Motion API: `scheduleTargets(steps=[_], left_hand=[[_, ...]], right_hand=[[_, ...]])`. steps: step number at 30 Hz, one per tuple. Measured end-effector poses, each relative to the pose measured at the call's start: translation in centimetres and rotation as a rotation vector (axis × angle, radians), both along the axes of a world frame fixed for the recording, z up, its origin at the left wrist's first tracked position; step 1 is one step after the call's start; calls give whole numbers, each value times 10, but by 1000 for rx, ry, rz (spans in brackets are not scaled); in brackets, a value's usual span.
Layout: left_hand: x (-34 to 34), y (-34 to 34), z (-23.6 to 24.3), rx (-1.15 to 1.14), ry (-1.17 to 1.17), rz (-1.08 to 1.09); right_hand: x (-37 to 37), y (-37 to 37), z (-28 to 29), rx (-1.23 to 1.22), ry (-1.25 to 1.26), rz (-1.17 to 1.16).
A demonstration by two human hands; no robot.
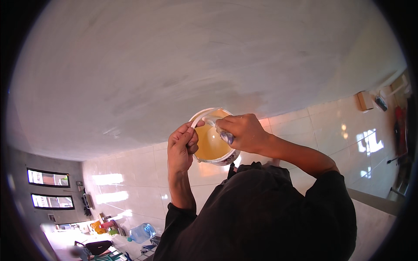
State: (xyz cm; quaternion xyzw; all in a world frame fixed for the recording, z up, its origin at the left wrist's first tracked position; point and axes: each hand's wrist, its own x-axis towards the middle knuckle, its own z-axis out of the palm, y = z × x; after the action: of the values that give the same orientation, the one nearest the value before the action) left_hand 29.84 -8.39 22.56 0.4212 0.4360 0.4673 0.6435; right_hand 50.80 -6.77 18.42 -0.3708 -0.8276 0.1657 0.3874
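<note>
A white bucket [227,159] with yellowish liquid in it hangs or stands in front of my body, close to the grey wall. My left hand [180,145] is closed round its white handle [199,119], on the left side of the rim. Over the right part of the opening, my right hand [247,132] grips a brush [226,138]; the purplish end of its handle sticks out below my fingers. The brush's far end is down inside the bucket, partly hidden by my hand. Whether the bucket's base rests on anything cannot be seen.
A grey plastered wall [165,52] with darker patches rises right ahead. Glossy pale tiles [135,174] cover the floor. A blue water jug [142,233] lies at the lower left among assorted items. A cardboard box [364,101] sits by the wall at right.
</note>
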Motion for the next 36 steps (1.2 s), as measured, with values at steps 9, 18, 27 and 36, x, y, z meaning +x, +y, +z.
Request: scheduleTargets(steps=[9, 18, 27, 36], left_hand=[[7, -2, 3, 56, 16, -5], [1, -3, -1, 26, -13, 0], [-4, -3, -3, -15, 27, -11], [-1, -3, -6, 54, -46, -11]], right_hand=[[-20, -2, -11, -598, 569, 167], [-12, 12, -16, -280, 208, 83], [-17, 12, -40, 155, -132, -23], [-19, 2, -19, -667, 389, 150]])
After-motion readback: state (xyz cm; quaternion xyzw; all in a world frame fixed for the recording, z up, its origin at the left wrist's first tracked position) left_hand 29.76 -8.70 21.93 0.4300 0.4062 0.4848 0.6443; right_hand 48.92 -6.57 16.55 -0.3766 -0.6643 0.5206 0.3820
